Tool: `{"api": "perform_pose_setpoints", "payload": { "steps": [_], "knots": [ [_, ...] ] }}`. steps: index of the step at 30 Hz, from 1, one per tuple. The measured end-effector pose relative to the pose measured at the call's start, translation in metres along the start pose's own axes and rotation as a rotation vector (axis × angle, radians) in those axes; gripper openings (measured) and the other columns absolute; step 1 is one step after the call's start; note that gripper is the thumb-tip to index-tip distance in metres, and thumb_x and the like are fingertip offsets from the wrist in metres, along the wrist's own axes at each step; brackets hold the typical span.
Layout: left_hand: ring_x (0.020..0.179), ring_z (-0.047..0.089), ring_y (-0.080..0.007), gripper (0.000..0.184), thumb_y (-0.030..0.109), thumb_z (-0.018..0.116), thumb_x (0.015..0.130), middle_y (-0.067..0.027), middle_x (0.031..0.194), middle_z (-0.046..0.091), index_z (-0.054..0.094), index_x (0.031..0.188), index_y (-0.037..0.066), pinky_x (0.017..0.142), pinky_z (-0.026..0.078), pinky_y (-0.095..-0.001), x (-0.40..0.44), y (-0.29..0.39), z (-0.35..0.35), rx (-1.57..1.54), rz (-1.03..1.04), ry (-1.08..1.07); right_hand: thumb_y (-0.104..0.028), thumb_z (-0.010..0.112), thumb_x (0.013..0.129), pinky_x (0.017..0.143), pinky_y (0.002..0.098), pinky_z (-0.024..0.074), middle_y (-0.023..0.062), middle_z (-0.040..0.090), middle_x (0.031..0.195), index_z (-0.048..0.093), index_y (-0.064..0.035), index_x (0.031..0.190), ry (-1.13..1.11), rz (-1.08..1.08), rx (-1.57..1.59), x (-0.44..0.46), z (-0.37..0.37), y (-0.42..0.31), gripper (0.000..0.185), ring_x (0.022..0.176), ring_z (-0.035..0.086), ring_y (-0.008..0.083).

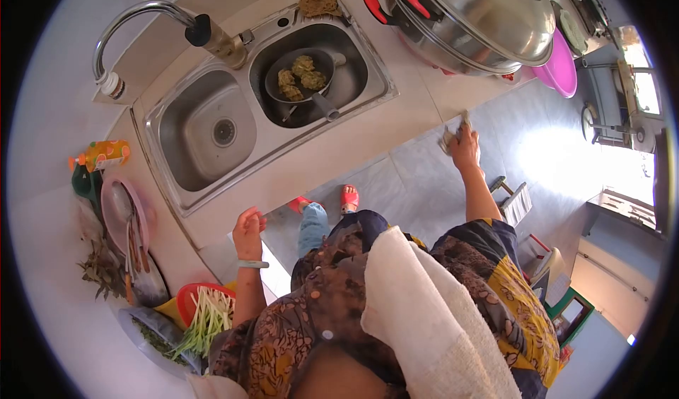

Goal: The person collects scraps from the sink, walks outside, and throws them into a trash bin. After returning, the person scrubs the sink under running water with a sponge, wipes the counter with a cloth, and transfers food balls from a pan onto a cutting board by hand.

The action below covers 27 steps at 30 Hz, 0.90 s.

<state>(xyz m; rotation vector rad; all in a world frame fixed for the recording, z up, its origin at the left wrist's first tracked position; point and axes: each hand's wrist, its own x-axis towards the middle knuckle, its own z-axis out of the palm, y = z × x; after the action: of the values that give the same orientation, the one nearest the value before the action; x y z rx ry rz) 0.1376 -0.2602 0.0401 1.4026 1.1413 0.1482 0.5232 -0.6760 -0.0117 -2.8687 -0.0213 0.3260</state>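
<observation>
My right hand [466, 150] is closed around a crumpled greyish cloth [448, 142] at the front edge of the countertop [311, 160]. My left hand [249, 226] hangs just off the counter's front edge, near the double sink [167, 187]. Its fingers are loosely bent and nothing shows in them. In the sink's right basin sits a dark frying pan [273, 82] with its handle pointing toward me. Several greenish-brown clumps [312, 80] lie in the pan. The left basin [205, 134] holds nothing but its drain.
A large steel steamer pot [460, 28] with red handles stands right of the sink, beside a magenta basin [560, 63]. A curved faucet [152, 7] rises behind the sink. At left are a pink basin [113, 212], a juice-style pouch [106, 154] and long green stalks [205, 318].
</observation>
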Motion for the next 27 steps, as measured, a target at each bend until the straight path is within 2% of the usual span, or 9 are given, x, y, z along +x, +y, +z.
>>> {"api": "perform_pose_setpoints", "payload": {
  "steps": [1,4,7,11,13,17,20,23,27],
  "knots": [
    [0.084,0.064,-0.0152,0.024,0.012,0.051,0.097,-0.0094,0.102,0.065,0.060,0.117,0.002,0.074,0.053,-0.0266,0.001,-0.005,-0.003,-0.008,-0.011,0.007,-0.023,0.061,0.082,0.089,0.0470,0.0485,0.0205,0.053,0.116,0.052,-0.0125,0.127,-0.024,0.078,-0.031,0.000,-0.004,0.015,0.047,0.106,0.057,0.0397],
    [0.084,0.064,-0.0153,0.025,0.012,0.051,0.097,-0.0097,0.102,0.065,0.059,0.117,0.001,0.074,0.053,-0.0263,0.001,-0.013,-0.007,-0.004,-0.038,0.005,-0.025,0.061,0.081,0.087,0.0474,0.0485,0.0228,0.057,0.108,0.058,-0.0084,0.120,0.154,0.177,0.093,0.008,-0.013,0.056,0.042,0.103,0.058,0.0394],
    [0.083,0.064,-0.0155,0.024,0.013,0.052,0.097,-0.0096,0.101,0.065,0.060,0.117,0.001,0.073,0.053,-0.0263,-0.002,-0.010,-0.007,0.030,-0.028,-0.011,-0.023,0.061,0.080,0.088,0.0456,0.0483,0.0217,0.056,0.109,0.061,-0.0057,0.112,0.042,0.117,-0.110,0.013,-0.016,0.078,0.036,0.104,0.058,0.0385],
    [0.083,0.064,-0.0159,0.024,0.015,0.053,0.097,-0.0095,0.098,0.065,0.059,0.115,0.001,0.074,0.053,-0.0266,0.004,-0.001,0.001,0.060,0.020,-0.017,-0.028,0.062,0.086,0.087,0.0426,0.0450,0.0201,0.059,0.102,0.063,-0.0047,0.112,0.473,-0.040,0.133,0.051,-0.030,0.065,0.036,0.098,0.056,0.0350],
    [0.084,0.065,-0.0164,0.024,0.015,0.054,0.096,-0.0099,0.097,0.066,0.059,0.115,0.000,0.076,0.053,-0.0273,0.003,0.004,0.009,0.035,-0.005,-0.010,-0.036,0.062,0.086,0.088,0.0432,0.0449,0.0204,0.062,0.108,0.063,-0.0058,0.118,0.404,-0.045,0.005,0.094,-0.031,0.072,0.044,0.102,0.057,0.0339],
    [0.088,0.066,-0.0168,0.024,0.014,0.055,0.097,-0.0105,0.103,0.066,0.058,0.117,0.000,0.078,0.053,-0.0273,0.000,0.006,0.015,0.052,0.009,-0.014,-0.043,0.056,0.089,0.097,0.0452,0.0420,0.0217,0.059,0.119,0.057,-0.0076,0.128,0.424,-0.060,0.035,0.165,-0.018,0.068,0.052,0.111,0.054,0.0356],
    [0.087,0.065,-0.0166,0.025,0.014,0.055,0.097,-0.0105,0.103,0.066,0.057,0.118,0.000,0.078,0.052,-0.0271,-0.005,0.012,0.014,0.049,0.018,0.016,-0.042,0.053,0.091,0.098,0.0457,0.0410,0.0223,0.059,0.121,0.053,-0.0085,0.132,0.144,0.000,-0.161,0.178,-0.008,0.048,0.053,0.114,0.053,0.0361],
    [0.087,0.065,-0.0161,0.024,0.014,0.054,0.097,-0.0097,0.102,0.066,0.058,0.117,0.000,0.077,0.052,-0.0267,-0.013,0.015,0.005,0.056,0.027,0.044,-0.040,0.050,0.093,0.098,0.0472,0.0408,0.0225,0.058,0.122,0.050,-0.0095,0.135,0.172,-0.224,-0.239,0.171,0.002,0.045,0.052,0.115,0.053,0.0370],
    [0.087,0.065,-0.0157,0.023,0.012,0.052,0.097,-0.0091,0.101,0.066,0.060,0.115,0.001,0.076,0.053,-0.0266,-0.025,-0.014,-0.024,-0.010,0.024,0.139,-0.031,0.052,0.091,0.097,0.0492,0.0419,0.0212,0.059,0.121,0.051,-0.0103,0.133,0.166,-0.310,-0.222,0.135,0.002,0.032,0.047,0.113,0.054,0.0373]
  ]
}}
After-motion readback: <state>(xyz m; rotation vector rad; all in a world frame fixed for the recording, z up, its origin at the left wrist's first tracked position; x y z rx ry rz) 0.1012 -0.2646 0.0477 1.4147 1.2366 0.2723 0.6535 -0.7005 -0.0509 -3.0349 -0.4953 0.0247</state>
